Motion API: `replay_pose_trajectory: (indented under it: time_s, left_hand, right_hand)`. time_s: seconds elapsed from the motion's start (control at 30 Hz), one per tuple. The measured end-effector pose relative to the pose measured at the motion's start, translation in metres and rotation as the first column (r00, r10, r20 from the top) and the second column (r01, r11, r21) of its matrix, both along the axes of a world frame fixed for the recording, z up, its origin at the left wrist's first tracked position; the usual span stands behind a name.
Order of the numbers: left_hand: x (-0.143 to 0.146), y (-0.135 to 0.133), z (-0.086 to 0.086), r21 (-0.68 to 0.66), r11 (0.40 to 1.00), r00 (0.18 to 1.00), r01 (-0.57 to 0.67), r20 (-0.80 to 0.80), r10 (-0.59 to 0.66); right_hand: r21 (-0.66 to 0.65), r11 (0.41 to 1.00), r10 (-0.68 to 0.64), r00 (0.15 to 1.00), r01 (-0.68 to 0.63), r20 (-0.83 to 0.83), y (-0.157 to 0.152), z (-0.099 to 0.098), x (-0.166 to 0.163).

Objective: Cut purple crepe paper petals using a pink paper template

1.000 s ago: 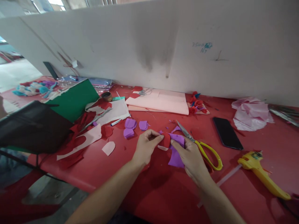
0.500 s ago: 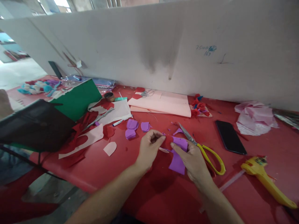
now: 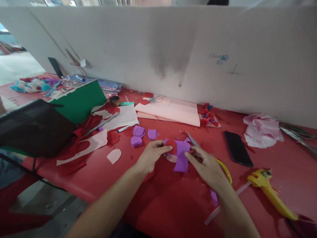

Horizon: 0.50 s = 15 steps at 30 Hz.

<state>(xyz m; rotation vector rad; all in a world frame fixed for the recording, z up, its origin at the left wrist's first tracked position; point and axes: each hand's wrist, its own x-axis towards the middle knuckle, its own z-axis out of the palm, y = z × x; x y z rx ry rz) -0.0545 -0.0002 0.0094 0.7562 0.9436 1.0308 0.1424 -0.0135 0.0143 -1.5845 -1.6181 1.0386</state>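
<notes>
Between my two hands a purple sheet point(image 3: 182, 162) with a cut edge is held just above the table. A small red rounded piece point(image 3: 172, 147) lies against its left part. My left hand point(image 3: 151, 157) is closed, thumb and fingers pinching the red piece and the sheet's left end. My right hand point(image 3: 204, 162) grips the sheet's right side between thumb and fingers. Partly behind the right hand are the scissors point(image 3: 226, 170) with yellow handles, lying on the table. Under the sheet shows a pale pink piece point(image 3: 171, 158). A purple scrap point(image 3: 213, 197) lies beneath my right forearm.
Several purple cut pieces point(image 3: 138, 131) and a pale pink petal-shaped piece point(image 3: 114, 156) lie to the left. To the right are a phone point(image 3: 238, 148), a yellow glue gun point(image 3: 271, 191) and crumpled pink plastic point(image 3: 263, 130). A white partition point(image 3: 123, 49) stands behind.
The purple sheet is now spread out flatter between my hands, with the red piece over its left part. My left hand has shifted slightly left. A purple scrap now shows by my right forearm.
</notes>
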Motion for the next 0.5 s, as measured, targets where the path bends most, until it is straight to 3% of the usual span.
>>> replay_pose_trajectory:
  time_s: [0.03, 0.1, 0.17, 0.3, 0.5]
  left_hand:
    - [-0.002, 0.002, -0.002, 0.004, 0.999, 0.999, -0.033, -0.002, 0.033]
    - [-0.006, 0.007, -0.004, -0.008, 0.996, 0.996, -0.092, 0.008, 0.092]
    - [-0.01, 0.011, -0.004, -0.046, 0.99, 0.989, -0.137, 0.055, 0.139]
    - [-0.015, 0.017, -0.002, -0.094, 0.979, 0.968, -0.179, 0.163, 0.193]
    - [-0.007, 0.029, 0.016, -0.163, 0.961, 0.935, -0.222, 0.243, 0.257]
  right_hand:
    - [0.028, 0.999, -0.025, 0.975, 0.019, 0.22, 0.001, -0.001, 0.014]
    - [0.072, 0.997, -0.057, 0.832, 0.02, 0.551, 0.001, -0.007, 0.039]
    - [0.05, 0.997, 0.004, 0.741, -0.051, 0.671, -0.001, -0.014, 0.057]
    - [0.033, 0.998, 0.012, 0.705, -0.05, 0.709, -0.007, -0.023, 0.068]
    - [0.01, 0.994, -0.093, 0.803, 0.109, 0.588, 0.003, -0.011, 0.073]
